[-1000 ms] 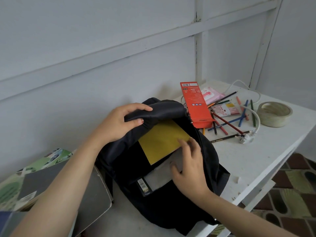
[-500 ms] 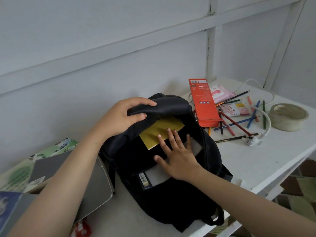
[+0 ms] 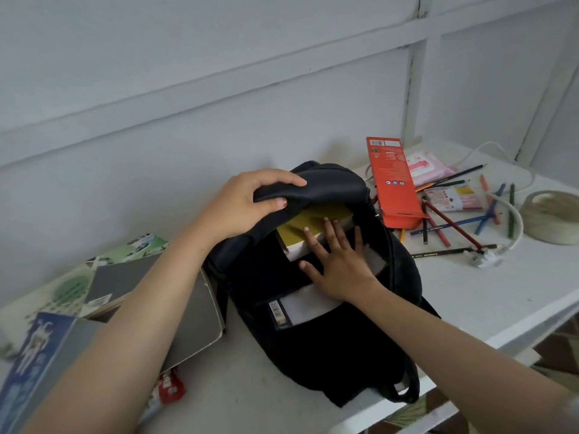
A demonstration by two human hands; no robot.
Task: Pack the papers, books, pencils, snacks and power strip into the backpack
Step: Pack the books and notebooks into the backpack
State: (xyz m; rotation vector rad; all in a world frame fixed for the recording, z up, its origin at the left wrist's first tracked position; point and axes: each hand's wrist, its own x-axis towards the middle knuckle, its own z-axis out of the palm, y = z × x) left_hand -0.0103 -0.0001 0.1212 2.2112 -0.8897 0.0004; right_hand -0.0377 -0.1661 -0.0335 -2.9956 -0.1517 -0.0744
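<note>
A black backpack [image 3: 316, 336] lies open on the white table [image 3: 470, 296]. My left hand [image 3: 247, 202] grips the upper flap of its opening and holds it up. My right hand [image 3: 338, 261] lies flat with straight fingers on a yellow-covered book [image 3: 300, 227] and a grey book [image 3: 307, 303] that sit partly inside the bag. Loose coloured pencils [image 3: 451, 223] are scattered to the right, beside a red pencil box [image 3: 393, 183], snack packets [image 3: 454, 197] and a white power cord with its plug [image 3: 484, 256].
More books [image 3: 119, 277] and a grey notebook [image 3: 194, 317] are stacked left of the bag, with a blue book [image 3: 28, 358] at the near left. A red snack wrapper [image 3: 167, 386] lies under them. A tape roll [image 3: 554, 216] stands at the far right. A wall runs behind.
The yellow book has slid deeper into the backpack under the flap. My right hand went from pinching its edge to pressing flat on it. My left hand kept hold of the flap.
</note>
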